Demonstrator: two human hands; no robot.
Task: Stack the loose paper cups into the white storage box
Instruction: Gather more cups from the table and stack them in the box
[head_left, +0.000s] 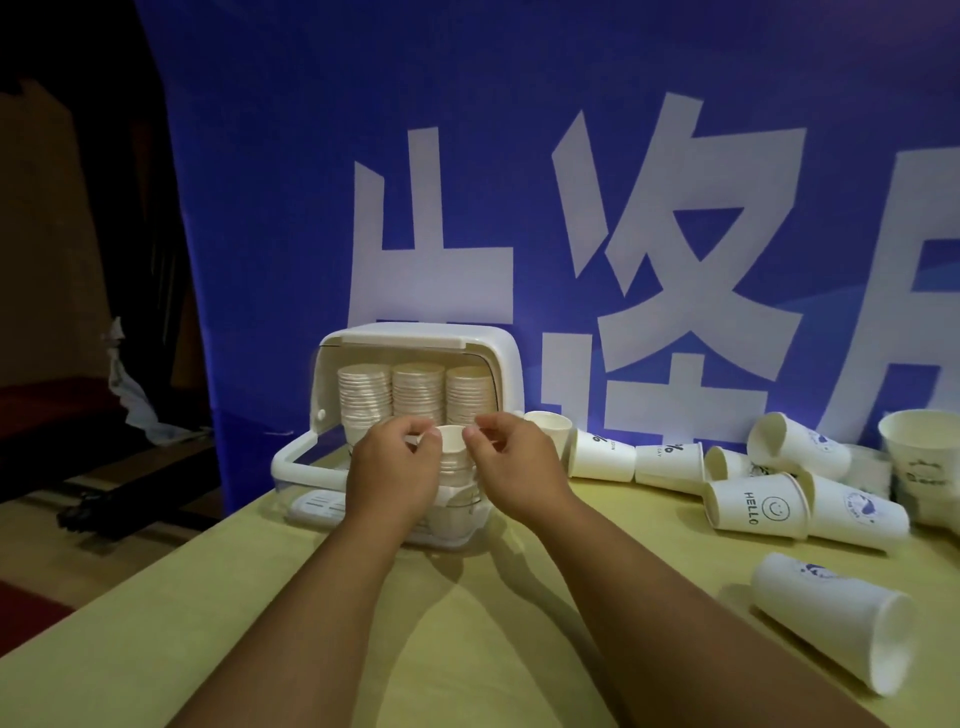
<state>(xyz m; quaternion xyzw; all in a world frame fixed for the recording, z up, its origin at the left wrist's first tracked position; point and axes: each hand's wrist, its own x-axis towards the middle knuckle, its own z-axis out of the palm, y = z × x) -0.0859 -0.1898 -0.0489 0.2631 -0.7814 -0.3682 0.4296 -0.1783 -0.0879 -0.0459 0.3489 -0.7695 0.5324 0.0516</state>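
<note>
left hand (392, 467) + right hand (514, 457) pinch cup stack (456, 460) | white box (415, 338) behind | loose cups (753, 506) lie right

One storage box (415, 332), two hands (395, 467) (519, 462), three rear cup stacks (363, 395) (418, 389) (467, 392).

dim room | soft overhead light | left side dark | wide-angle edge bending

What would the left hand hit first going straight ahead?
Beyond the short white paper-cup stack it pinches, the left hand would probably meet the tall cup stacks in the white plastic storage box.
</note>
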